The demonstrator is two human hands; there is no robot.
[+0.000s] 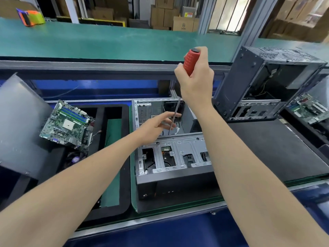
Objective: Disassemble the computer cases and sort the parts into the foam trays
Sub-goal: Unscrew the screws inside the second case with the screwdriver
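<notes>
Red ribbed-handle steel-shaft screwdriver (pixel 191 63) is wrapped in the right hand (pixel 197 82), fingers curled tight round the grip, thumb side up by the cap. Long axis runs steep, near upright, handle leaning slightly away and to the right; the tip is down inside the open grey sheet-metal computer case (pixel 178 157), which lies on its side at bench centre, near the case floor in the far bay. Left hand (pixel 156 125) reaches in from the left, fingers (pixel 173 114) stretched almost straight, gripping nothing, lying across the lower shaft; can't tell if they actually touch it. So the left is the hand nearer the tip and the right owns the torque. My read: left steadies the tip onto a screw, which I can't make out. Green motherboard (pixel 65 123) sits tilted on the black foam tray (pixel 125 148) just left of the case, on the left hand's side for any drop-off.
</notes>
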